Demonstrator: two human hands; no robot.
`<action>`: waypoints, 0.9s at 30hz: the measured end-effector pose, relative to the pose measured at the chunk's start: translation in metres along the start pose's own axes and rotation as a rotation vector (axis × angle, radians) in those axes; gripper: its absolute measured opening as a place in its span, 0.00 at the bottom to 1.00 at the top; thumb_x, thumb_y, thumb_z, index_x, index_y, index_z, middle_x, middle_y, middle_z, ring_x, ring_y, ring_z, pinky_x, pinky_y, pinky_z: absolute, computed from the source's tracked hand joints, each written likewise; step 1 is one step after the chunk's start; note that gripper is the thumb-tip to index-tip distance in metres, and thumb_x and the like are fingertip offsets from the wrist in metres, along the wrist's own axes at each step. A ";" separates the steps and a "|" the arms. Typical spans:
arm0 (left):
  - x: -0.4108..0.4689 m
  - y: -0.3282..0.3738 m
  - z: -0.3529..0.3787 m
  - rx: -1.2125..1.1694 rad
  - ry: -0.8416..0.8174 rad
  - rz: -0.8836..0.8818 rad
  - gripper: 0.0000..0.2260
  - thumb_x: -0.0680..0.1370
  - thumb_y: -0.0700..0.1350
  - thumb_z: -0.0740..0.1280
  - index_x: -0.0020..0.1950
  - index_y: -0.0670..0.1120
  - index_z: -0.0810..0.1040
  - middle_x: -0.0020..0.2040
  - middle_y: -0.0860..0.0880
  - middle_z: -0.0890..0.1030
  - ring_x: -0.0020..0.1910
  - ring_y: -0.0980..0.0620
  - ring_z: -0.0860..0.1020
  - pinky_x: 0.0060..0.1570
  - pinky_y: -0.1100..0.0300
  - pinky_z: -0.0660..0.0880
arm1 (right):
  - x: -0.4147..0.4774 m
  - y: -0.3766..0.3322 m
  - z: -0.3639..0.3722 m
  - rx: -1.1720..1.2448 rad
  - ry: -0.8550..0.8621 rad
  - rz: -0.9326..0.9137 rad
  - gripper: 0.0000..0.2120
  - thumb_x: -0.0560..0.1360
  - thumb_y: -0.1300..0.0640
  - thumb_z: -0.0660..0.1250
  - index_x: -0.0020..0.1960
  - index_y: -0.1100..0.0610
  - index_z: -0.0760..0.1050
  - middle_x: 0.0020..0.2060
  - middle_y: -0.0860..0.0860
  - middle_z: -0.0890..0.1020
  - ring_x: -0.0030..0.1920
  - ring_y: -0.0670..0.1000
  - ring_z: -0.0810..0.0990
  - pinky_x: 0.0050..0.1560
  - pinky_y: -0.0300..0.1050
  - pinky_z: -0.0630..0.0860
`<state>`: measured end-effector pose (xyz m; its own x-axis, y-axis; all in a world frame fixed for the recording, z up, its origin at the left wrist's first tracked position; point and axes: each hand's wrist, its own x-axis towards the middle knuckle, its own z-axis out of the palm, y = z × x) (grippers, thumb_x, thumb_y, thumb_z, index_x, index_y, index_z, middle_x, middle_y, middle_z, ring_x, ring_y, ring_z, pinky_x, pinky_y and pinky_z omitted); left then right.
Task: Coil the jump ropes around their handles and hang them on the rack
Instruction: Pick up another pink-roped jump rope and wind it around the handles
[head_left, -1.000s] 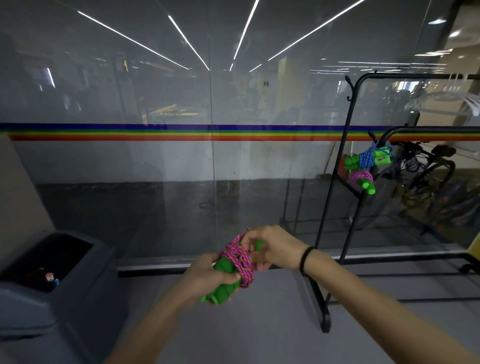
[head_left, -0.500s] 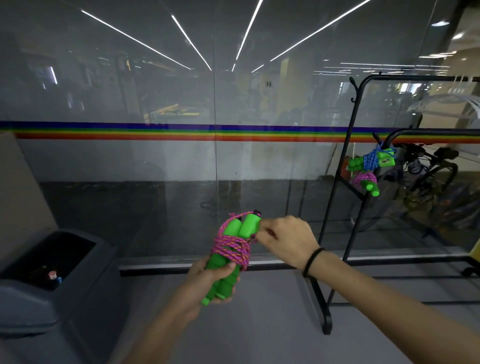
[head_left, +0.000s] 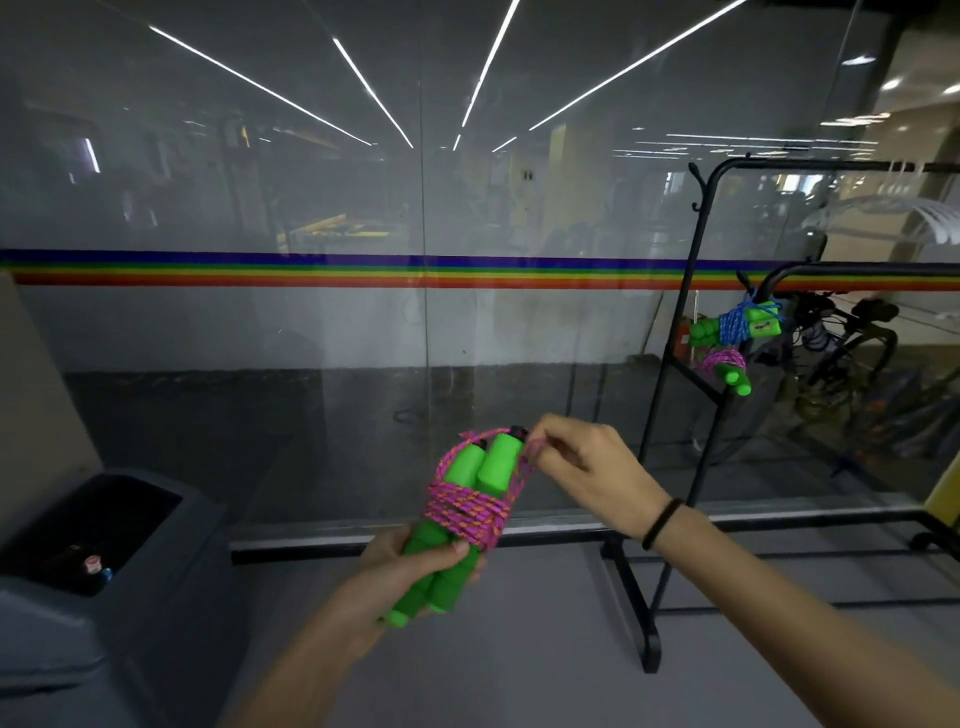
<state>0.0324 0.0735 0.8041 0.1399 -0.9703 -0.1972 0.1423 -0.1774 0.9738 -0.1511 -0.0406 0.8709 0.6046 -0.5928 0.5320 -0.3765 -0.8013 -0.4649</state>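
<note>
- The jump rope in hand is left of the rack (head_left: 670, 415) and well apart from it. Its two green handles (head_left: 483, 467) lie side by side with their tops tilted up toward the rack, and the pink rope (head_left: 465, 512) is wound in a tight band round their middle.
- The left hand (head_left: 415, 566) grips the lower half of the handles. Its thumb lies across the front just under the band, and the forearm reaches up from below.
- The right hand (head_left: 582, 467) is on the rack side of the handle tops. Thumb and forefinger pinch a short loop of the rope beside the black caps, and the other fingers curl loosely. A dark band (head_left: 660, 522) circles that wrist.
- The step looks like finishing off, since the last slack runs from the coil up over the caps and into the pinch.
- To do it well, press the handles together so the coil cannot slacken, and draw the loop snug rather than hard. Leave enough of it free to slip over a hook.
- If the pinch slips, the top turns would likely spring loose.
- Two wrapped bundles hang at the rack's near end, a blue-roped one (head_left: 737, 325) above and a pink-roped one (head_left: 724, 364) just under it. This one probably belongs beside them.
</note>
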 end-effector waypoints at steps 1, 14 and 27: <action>0.002 -0.002 0.002 0.080 0.004 0.016 0.24 0.58 0.43 0.78 0.52 0.38 0.80 0.45 0.41 0.85 0.40 0.50 0.84 0.36 0.62 0.78 | 0.000 -0.004 0.003 0.040 -0.007 -0.026 0.06 0.74 0.58 0.62 0.39 0.57 0.74 0.34 0.52 0.79 0.36 0.47 0.76 0.38 0.34 0.68; 0.044 -0.032 0.018 0.393 0.331 0.198 0.30 0.50 0.53 0.74 0.47 0.55 0.66 0.38 0.53 0.80 0.37 0.53 0.79 0.35 0.57 0.73 | -0.019 -0.046 0.067 0.408 -0.004 0.322 0.16 0.66 0.49 0.65 0.24 0.52 0.65 0.24 0.50 0.69 0.28 0.44 0.66 0.32 0.42 0.64; 0.103 -0.059 0.019 0.297 0.005 0.181 0.45 0.43 0.51 0.79 0.58 0.45 0.69 0.48 0.46 0.81 0.44 0.55 0.81 0.43 0.61 0.79 | -0.014 -0.020 0.056 0.193 0.016 0.435 0.15 0.73 0.52 0.65 0.28 0.51 0.68 0.31 0.55 0.77 0.34 0.49 0.74 0.36 0.42 0.70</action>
<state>0.0196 -0.0195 0.7287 0.1414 -0.9898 -0.0185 -0.1766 -0.0436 0.9833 -0.1126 -0.0118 0.8335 0.4084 -0.8722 0.2692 -0.4542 -0.4500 -0.7689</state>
